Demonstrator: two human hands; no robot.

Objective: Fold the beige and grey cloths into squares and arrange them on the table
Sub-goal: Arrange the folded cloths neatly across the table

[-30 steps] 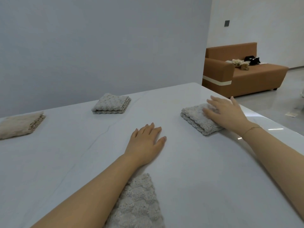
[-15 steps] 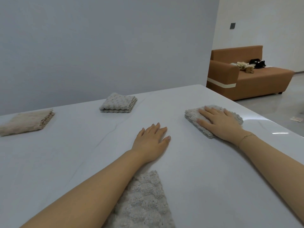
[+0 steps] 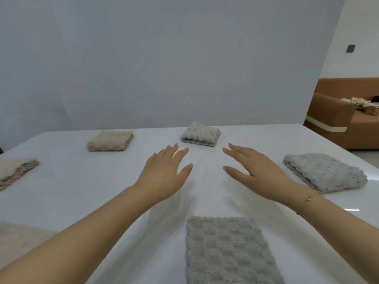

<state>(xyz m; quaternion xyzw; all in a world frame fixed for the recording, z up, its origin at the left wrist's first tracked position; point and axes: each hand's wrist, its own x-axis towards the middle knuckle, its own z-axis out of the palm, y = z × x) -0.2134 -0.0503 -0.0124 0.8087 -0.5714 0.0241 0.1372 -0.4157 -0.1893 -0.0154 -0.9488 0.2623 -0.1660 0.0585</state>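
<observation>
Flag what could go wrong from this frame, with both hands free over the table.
The grey cloth on the right lies near the table edge; a passing arm might nudge it off. The right hand and left hand, both open, could brush the far grey cloth and loosen its fold.

Nubbly knitted grey cloth (image 3: 225,251) (matt) on glossy white table (image 3: 205,193)

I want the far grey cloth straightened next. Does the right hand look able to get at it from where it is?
Probably yes. The right hand is open over bare table, fingertips pointing toward the far grey cloth, with nothing between them. The left hand sits off to the side.
</observation>
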